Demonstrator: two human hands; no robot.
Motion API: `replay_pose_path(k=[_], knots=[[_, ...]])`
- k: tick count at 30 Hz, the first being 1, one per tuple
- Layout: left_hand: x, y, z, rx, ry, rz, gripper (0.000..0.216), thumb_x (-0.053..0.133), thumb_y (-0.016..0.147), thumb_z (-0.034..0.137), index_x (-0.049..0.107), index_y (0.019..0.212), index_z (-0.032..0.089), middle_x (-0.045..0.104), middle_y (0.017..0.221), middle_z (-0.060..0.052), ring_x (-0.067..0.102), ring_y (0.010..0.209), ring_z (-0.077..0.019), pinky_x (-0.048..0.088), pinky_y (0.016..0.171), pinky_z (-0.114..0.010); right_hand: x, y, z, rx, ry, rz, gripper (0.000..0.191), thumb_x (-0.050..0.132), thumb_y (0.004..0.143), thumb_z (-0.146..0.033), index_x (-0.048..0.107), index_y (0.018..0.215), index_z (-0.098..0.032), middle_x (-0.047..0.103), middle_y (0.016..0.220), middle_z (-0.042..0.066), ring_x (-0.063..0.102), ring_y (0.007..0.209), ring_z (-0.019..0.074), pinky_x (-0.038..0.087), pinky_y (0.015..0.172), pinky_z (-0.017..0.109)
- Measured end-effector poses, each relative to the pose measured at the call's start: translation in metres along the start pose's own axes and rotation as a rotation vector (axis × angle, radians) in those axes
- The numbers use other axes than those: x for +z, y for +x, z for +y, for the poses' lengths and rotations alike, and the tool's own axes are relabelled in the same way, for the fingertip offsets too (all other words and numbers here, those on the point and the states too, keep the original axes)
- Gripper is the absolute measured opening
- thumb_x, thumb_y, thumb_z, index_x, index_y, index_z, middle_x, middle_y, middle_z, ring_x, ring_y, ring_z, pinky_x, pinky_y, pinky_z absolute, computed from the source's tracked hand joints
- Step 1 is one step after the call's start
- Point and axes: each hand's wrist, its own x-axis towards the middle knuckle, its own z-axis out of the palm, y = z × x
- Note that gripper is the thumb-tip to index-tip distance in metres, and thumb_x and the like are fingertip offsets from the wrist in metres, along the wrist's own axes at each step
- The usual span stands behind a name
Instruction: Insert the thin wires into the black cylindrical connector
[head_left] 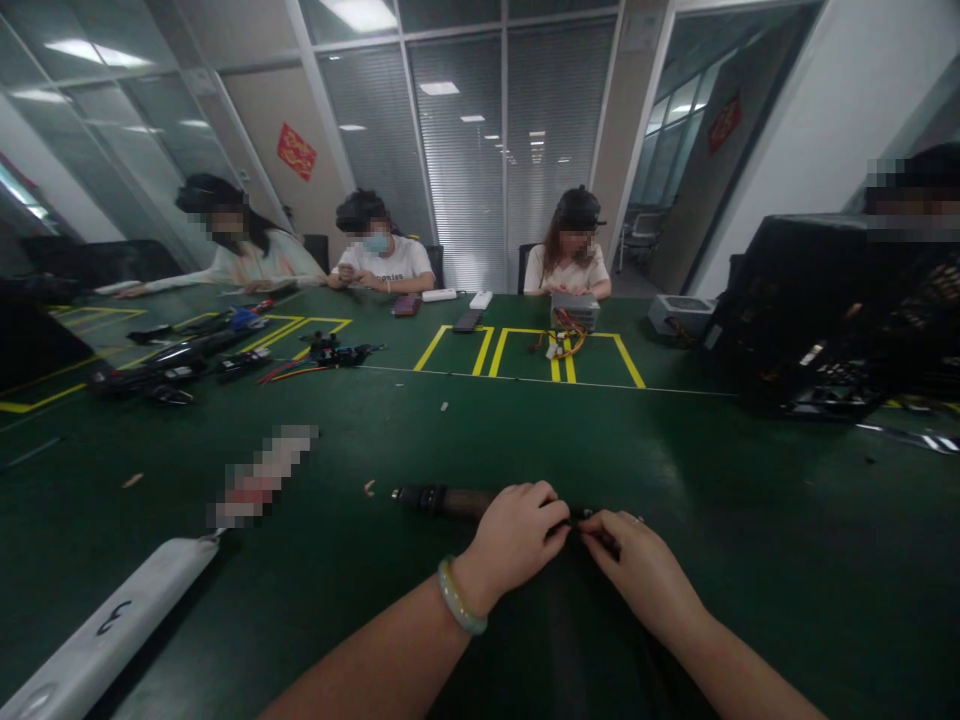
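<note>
Mostly green table [525, 430] beneath dark cable [450, 500], yellow lines [486, 352], glass partitions [457, 160]

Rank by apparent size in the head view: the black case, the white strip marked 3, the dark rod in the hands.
1. black case
2. white strip, though nearness to the camera enlarges it
3. dark rod, partly covered

Table mat [480, 430] dark green, yellow box outlines. Bangle [459, 598] pale green. Held rod [450, 500] black-brown. Grey-white case [112, 630], black "3". Power supply [575, 308] grey, wires [564, 345] red/yellow. Wall hanging [296, 151] red.
</note>
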Motion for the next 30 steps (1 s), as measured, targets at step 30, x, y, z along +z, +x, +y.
replay_pose_path(k=[30], knots=[[0.001,0.0,-0.004,-0.036,-0.043,-0.01,0.014,0.061,0.092,0.031,0.06,0.103,0.023,0.056,0.099,-0.001,0.056,0.092,-0.0188,0.044,0.082,-0.034,0.006,0.003,0.014,-0.054,0.002,-0.016,0.012,0.055,0.091,-0.028,0.066,0.098,-0.027,0.069,0.097,0.0,0.065,0.087,0.0199,0.051,0.076,0.029]])
